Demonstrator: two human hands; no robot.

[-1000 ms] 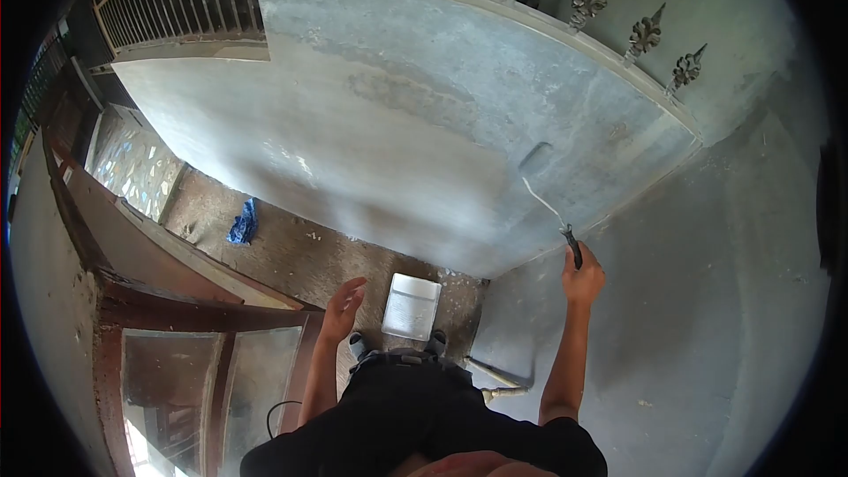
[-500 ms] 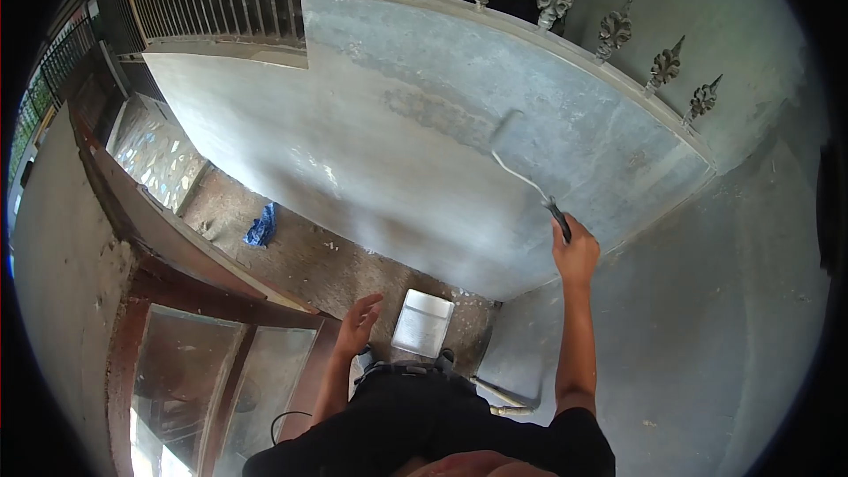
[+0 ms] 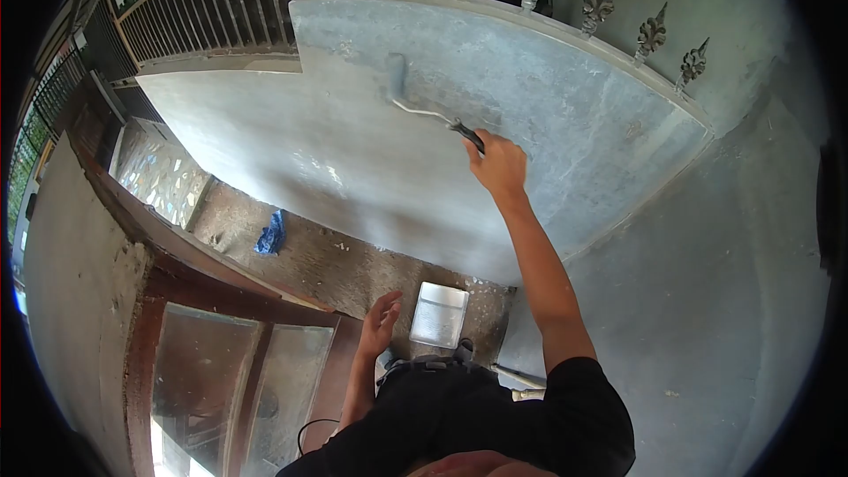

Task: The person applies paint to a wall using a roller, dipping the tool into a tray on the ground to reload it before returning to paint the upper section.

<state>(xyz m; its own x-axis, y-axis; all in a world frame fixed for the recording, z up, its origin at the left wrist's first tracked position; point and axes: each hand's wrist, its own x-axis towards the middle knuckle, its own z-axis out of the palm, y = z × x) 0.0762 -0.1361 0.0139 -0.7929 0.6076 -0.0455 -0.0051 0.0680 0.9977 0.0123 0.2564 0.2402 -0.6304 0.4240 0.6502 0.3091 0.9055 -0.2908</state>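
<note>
My right hand is closed around the black handle of a paint roller. The roller's sleeve lies against the upper part of the grey wall, left of the damp-looking patch. Down at the lower middle my left hand hangs in the air with its fingers apart, holding nothing. A white paint tray rests on the floor just right of that hand, near my feet.
Metal leaf-shaped finials stand along the wall's top edge. A railing is at the upper left. Blue crumpled plastic lies on the floor. Brown-framed glass panes are at lower left, a side wall at right.
My right hand and the roller have moved left and up across the wall. My left hand stays low with its fingers apart. The view has shifted slightly.
</note>
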